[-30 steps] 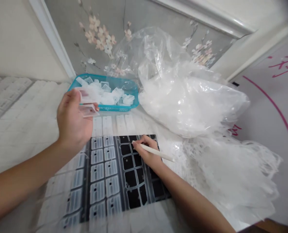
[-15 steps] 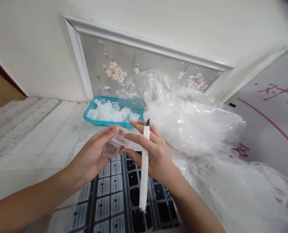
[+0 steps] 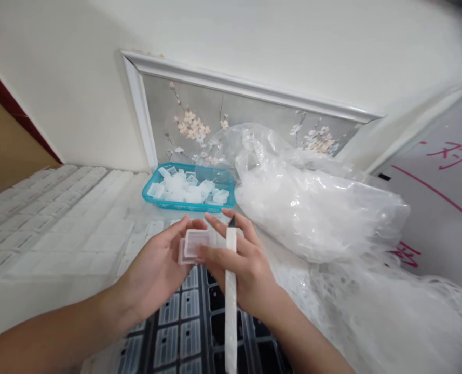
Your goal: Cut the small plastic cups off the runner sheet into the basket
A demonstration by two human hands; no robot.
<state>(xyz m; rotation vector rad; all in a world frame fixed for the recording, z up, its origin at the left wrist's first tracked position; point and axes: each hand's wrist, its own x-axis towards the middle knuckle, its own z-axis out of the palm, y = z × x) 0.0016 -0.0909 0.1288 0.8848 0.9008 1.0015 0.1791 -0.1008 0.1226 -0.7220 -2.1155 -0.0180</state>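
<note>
My left hand [image 3: 155, 262] is curled around the left side of two small clear plastic boxes [image 3: 195, 243], which overlap each other. My right hand [image 3: 246, 259] pinches their right side between thumb and fingers. Tucked between the fingers of that same hand is a long white stick-shaped tool [image 3: 231, 306] with a dark pointed tip, its shaft hanging down toward me. Below both hands lies a black tray [image 3: 203, 306] of rectangular pockets. The left columns of pockets hold clear plastic pieces; those on the right look dark.
A blue basket [image 3: 188, 208] of small clear plastic pieces stands behind my hands. To its right rests a bulky clear plastic bag [image 3: 316, 202]. Rows of white translucent pieces [image 3: 71, 228] cover the left side. Stringy white plastic [image 3: 386, 311] lies at right, near a board with red writing [image 3: 449, 218].
The view has tilted, so the scene sits lower. The two boxes have turned, with a flat face now toward me, and my right fingers have closed in on them.
</note>
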